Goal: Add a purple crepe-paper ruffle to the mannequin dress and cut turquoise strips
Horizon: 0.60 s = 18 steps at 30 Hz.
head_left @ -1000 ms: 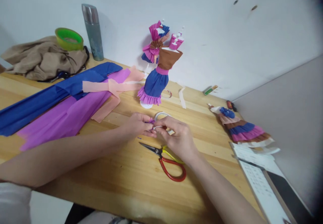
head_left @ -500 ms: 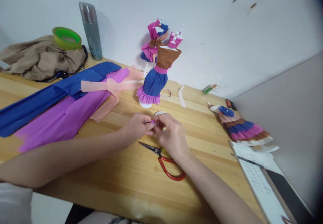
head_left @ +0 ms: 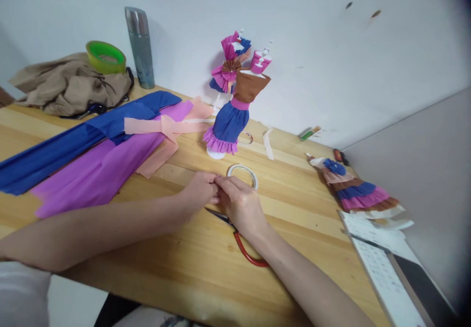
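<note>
Over a wooden table [head_left: 176, 268], the left forearm [head_left: 121, 226] reaches in nearly level while the right forearm [head_left: 301, 273] slants more steeply.
The right hand [head_left: 241, 202], back turned up, partly covers the scissors [head_left: 250, 251]; the left hand [head_left: 200, 189] curls in against it. A white ring [head_left: 253, 176] lies just beyond. Both hands' fingers are drawn into a pinch, tips meeting on a purple scrap [head_left: 218, 176], mostly hidden between them.
</note>
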Each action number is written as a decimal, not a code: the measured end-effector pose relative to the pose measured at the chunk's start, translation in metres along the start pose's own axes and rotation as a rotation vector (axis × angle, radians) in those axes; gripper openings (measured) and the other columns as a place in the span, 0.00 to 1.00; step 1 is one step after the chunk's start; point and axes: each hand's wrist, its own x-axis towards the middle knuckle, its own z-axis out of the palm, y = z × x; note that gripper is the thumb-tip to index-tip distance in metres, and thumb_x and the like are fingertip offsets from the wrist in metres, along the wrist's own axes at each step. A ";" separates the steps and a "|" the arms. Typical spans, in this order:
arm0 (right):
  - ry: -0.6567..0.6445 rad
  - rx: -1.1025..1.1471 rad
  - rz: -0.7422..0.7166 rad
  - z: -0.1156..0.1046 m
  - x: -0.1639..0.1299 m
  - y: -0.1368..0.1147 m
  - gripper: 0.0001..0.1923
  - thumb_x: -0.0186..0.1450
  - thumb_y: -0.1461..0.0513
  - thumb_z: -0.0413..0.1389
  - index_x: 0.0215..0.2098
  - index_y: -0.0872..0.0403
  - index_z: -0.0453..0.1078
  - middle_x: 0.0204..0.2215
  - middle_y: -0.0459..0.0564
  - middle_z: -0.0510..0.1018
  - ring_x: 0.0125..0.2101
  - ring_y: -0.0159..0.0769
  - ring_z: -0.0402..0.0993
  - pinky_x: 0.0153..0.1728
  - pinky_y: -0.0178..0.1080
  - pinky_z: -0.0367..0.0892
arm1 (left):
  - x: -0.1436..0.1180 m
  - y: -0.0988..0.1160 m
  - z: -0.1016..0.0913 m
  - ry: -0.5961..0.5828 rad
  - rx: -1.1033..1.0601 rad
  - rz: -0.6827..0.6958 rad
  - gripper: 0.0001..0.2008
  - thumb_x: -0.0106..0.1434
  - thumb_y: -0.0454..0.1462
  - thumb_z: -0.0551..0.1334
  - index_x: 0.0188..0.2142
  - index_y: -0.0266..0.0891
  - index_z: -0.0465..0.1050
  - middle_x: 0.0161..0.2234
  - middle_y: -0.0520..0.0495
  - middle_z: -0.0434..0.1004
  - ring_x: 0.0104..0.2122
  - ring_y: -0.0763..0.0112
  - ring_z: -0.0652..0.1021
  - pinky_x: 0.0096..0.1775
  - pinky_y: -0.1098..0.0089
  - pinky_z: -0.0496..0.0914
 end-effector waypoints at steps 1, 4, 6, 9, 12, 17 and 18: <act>0.004 0.058 -0.002 -0.003 0.003 0.002 0.16 0.64 0.74 0.51 0.43 0.56 0.77 0.34 0.56 0.82 0.33 0.40 0.79 0.34 0.39 0.76 | 0.000 0.002 -0.001 0.004 -0.019 -0.039 0.04 0.55 0.29 0.61 0.26 0.34 0.75 0.25 0.50 0.77 0.29 0.72 0.78 0.39 0.71 0.74; 0.036 0.223 0.088 -0.009 0.008 0.008 0.14 0.61 0.73 0.55 0.37 0.54 0.79 0.30 0.52 0.80 0.31 0.38 0.78 0.32 0.38 0.75 | 0.000 0.006 -0.005 0.026 -0.004 -0.057 0.03 0.55 0.30 0.66 0.25 0.32 0.75 0.24 0.49 0.78 0.29 0.73 0.79 0.42 0.69 0.74; 0.065 0.305 0.204 -0.010 0.010 0.013 0.11 0.59 0.71 0.59 0.35 0.53 0.80 0.29 0.51 0.79 0.30 0.37 0.77 0.30 0.37 0.74 | 0.000 0.008 -0.006 0.025 0.038 -0.021 0.06 0.55 0.33 0.67 0.25 0.32 0.76 0.23 0.49 0.78 0.29 0.72 0.79 0.41 0.68 0.75; 0.086 0.395 0.317 -0.012 0.012 0.020 0.07 0.55 0.67 0.65 0.34 0.54 0.80 0.28 0.50 0.76 0.26 0.34 0.74 0.26 0.35 0.72 | -0.001 0.009 -0.006 0.007 0.098 0.027 0.09 0.57 0.35 0.66 0.23 0.32 0.76 0.21 0.48 0.77 0.27 0.71 0.78 0.39 0.68 0.76; 0.078 0.378 0.308 -0.017 0.012 0.020 0.08 0.55 0.64 0.67 0.34 0.55 0.80 0.26 0.49 0.76 0.26 0.34 0.73 0.27 0.35 0.71 | -0.001 0.014 -0.006 -0.014 0.117 0.041 0.09 0.57 0.34 0.65 0.22 0.32 0.76 0.21 0.48 0.77 0.26 0.71 0.78 0.39 0.68 0.76; 0.123 0.361 0.275 -0.029 0.008 0.008 0.09 0.59 0.66 0.63 0.39 0.53 0.79 0.31 0.51 0.77 0.27 0.33 0.73 0.28 0.37 0.72 | -0.004 0.026 -0.003 -0.060 0.116 0.071 0.07 0.55 0.34 0.64 0.23 0.32 0.76 0.22 0.49 0.77 0.26 0.73 0.78 0.38 0.70 0.75; 0.111 0.387 0.282 -0.030 0.008 0.006 0.12 0.59 0.67 0.63 0.42 0.53 0.79 0.35 0.52 0.77 0.27 0.33 0.74 0.27 0.37 0.73 | -0.004 0.027 -0.003 -0.064 0.142 0.085 0.07 0.55 0.35 0.64 0.23 0.32 0.76 0.22 0.49 0.77 0.26 0.73 0.78 0.37 0.71 0.75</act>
